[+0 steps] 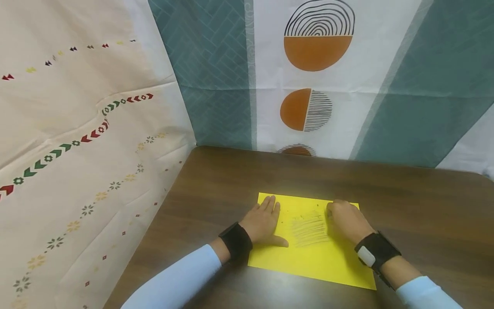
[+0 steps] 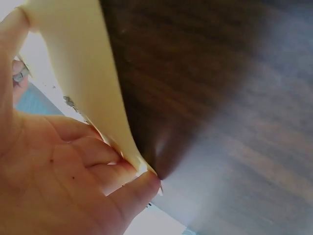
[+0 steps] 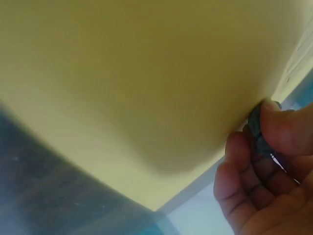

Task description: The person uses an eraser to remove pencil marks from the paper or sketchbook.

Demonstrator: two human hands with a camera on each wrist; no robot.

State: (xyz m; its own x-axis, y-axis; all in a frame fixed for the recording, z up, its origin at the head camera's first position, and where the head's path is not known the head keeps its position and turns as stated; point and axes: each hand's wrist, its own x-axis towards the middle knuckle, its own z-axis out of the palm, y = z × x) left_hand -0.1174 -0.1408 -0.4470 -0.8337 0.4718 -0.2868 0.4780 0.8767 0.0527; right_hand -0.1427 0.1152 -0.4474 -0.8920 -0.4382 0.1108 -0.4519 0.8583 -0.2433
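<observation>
This looks like a room in a home, but which room is hard to tell. There is a brown wood desk. Along its left edge hangs a cream cloth with little flowers and arrows on it. Behind its back edge hangs a green and white cloth with orange half circles. Both look like house cloths, such as curtains or sheets.

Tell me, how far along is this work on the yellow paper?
Apparently done: some rubbing, judging by dark specks on the yellow paper. In hand: the right hand pinches a small dark lump, perhaps an eraser, while the left hand rests on the paper. Likely left: rubbing out the grey lines showing there.
</observation>
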